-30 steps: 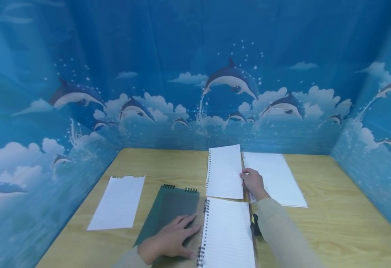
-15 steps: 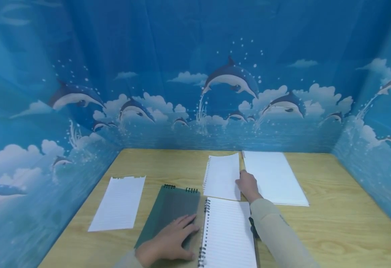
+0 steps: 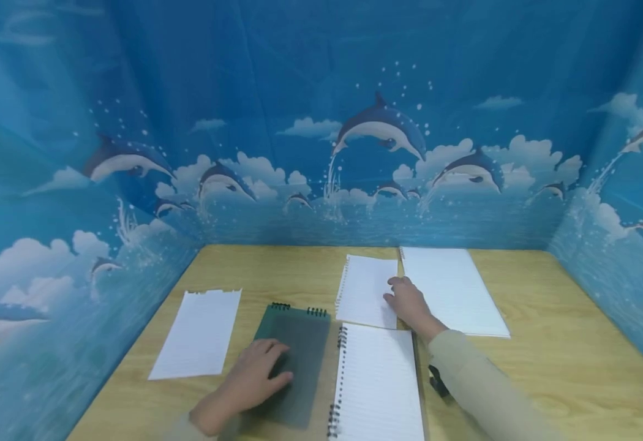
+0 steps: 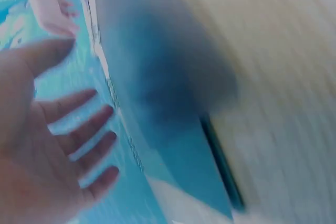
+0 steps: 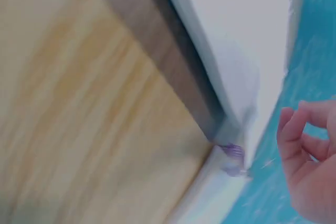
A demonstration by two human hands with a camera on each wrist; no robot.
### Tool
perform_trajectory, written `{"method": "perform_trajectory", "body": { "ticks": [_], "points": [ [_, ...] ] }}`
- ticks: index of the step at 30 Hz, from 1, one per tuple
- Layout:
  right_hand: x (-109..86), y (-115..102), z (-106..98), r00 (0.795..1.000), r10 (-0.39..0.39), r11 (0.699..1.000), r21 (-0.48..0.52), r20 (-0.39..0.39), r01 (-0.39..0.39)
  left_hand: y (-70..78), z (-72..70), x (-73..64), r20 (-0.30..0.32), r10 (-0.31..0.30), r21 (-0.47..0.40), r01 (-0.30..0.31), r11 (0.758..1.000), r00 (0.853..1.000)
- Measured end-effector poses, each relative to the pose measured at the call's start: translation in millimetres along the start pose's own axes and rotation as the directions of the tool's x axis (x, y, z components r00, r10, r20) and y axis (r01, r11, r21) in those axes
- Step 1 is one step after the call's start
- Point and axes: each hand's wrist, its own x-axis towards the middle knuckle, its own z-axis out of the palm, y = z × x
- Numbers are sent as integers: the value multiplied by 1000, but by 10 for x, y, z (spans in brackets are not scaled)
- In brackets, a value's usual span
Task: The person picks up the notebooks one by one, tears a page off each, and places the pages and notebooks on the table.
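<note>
My left hand [image 3: 247,376] is over a notebook's translucent green cover [image 3: 305,355], its fingers loosely spread and holding nothing. In the left wrist view the same hand's fingers [image 4: 86,129] stand apart with a gap below them. Right of the cover lies an opened spiral notebook [image 3: 376,386] with a lined page up. A loose sheet [image 3: 364,291] with a perforated left edge lies just beyond it. My right hand [image 3: 412,306] is over that sheet's right edge, loosely curled; in the right wrist view thumb and fingers [image 5: 294,132] come close together with nothing visible between them.
Another torn sheet [image 3: 197,334] lies at the left of the wooden table [image 3: 547,367]. A white-paged notebook [image 3: 459,294] lies at the back right. A small black object [image 3: 437,381] is partly hidden by the right sleeve. A dolphin-print curtain [image 3: 321,153] encloses the table.
The loose sheet has come down flat behind the spiral notebook, and my right hand has let it go. My left hand has lifted and moved left off the notebook's spine side.
</note>
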Motion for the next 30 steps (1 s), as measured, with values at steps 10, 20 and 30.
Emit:
{"method": "perform_trajectory", "body": {
  "ticks": [10, 20, 30],
  "points": [
    [-887, 13, -158, 914, -316, 949, 73, 255, 307, -343, -58, 5, 31, -381, -217, 379, 900, 924],
    [-1319, -43, -45, 888, -317, 944, 21, 333, 329, -235, -81, 8, 102, -463, -357, 467, 809, 880],
    [-1307, -35, -10, 887, -323, 941, 18, 331, 337, -248, -60, 26, 90, -496, -411, 486, 771, 864]
  ]
}}
